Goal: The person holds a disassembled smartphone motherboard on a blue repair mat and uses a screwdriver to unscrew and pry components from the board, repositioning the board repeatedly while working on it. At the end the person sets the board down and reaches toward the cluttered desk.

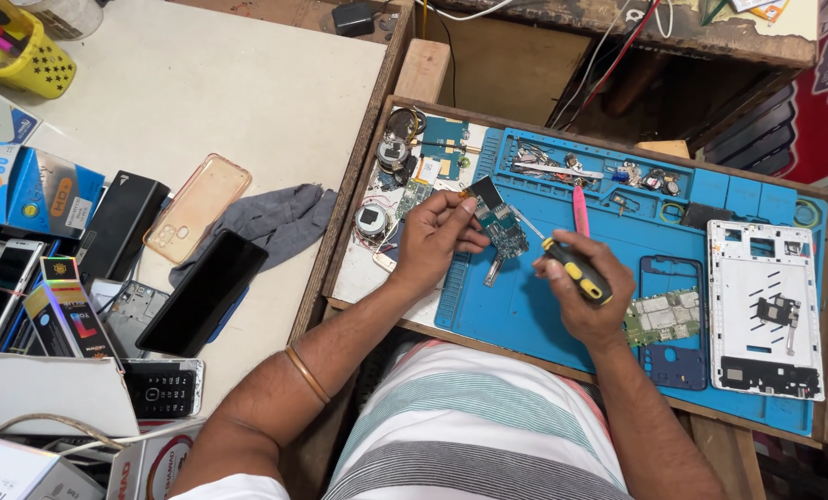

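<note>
Circuit board being pinched in left hand over blue mat; right hand gripping screwdriver, tip touching board; keeping board steady, pressure light.

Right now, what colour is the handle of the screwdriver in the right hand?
Black and yellow; the screwdriver handle shows best in the head view, gripped by the right hand.

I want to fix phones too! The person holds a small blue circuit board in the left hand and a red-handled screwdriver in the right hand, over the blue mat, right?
Not quite: the head view shows the screwdriver in the right hand has a yellow and black handle, not red. The rest holds: the left hand holds the small blue circuit board over the blue mat.
</note>
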`<state>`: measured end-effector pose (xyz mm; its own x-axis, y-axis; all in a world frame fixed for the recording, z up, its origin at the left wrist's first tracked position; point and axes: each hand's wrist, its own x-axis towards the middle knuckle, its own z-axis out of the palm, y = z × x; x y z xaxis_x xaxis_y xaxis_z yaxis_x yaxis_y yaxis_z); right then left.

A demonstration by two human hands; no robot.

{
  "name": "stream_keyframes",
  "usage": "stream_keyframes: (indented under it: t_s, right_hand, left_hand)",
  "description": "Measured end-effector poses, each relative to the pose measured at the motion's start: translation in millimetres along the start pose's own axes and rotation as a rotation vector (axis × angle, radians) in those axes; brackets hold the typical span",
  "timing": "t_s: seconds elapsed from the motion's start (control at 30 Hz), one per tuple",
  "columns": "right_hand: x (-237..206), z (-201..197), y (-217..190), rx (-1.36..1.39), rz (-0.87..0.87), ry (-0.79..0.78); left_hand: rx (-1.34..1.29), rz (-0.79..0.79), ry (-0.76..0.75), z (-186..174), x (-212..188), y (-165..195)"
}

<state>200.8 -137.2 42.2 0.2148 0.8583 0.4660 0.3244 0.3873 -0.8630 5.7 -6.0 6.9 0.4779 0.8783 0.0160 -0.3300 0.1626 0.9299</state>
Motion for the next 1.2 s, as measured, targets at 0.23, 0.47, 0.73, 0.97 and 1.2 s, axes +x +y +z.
stream_keyframes:
  t_s: [0.23,0.47,0.73,0.97,1.2]
  right_hand:
    - [4.1,1.6,-7.5,-0.234,-0.1,-0.151]
    - [5.2,0.5,-10.1,-0.215,-0.124,-0.135]
    - [3.8,-0.8,-7.9,-0.263,-0.069,-0.121]
    - [2.8,-0.7,-7.2,-0.25,-0.062,-0.088]
    - [1.5,-2.1,-7.2,-0.277,-0.094,-0.046]
  left_hand:
    - [0.056,0.045,0.006,0.8,-0.9,0.8]
    - [0.078,0.067,0.012,-1.6,1.7,1.2]
    - [0.095,0.067,0.006,-1.1,1.1,0.4]
    - [0.099,0.063,0.003,-2.3,1.5,-1.1]
    - [0.063,0.053,0.008,-6.5,5.2,-2.8]
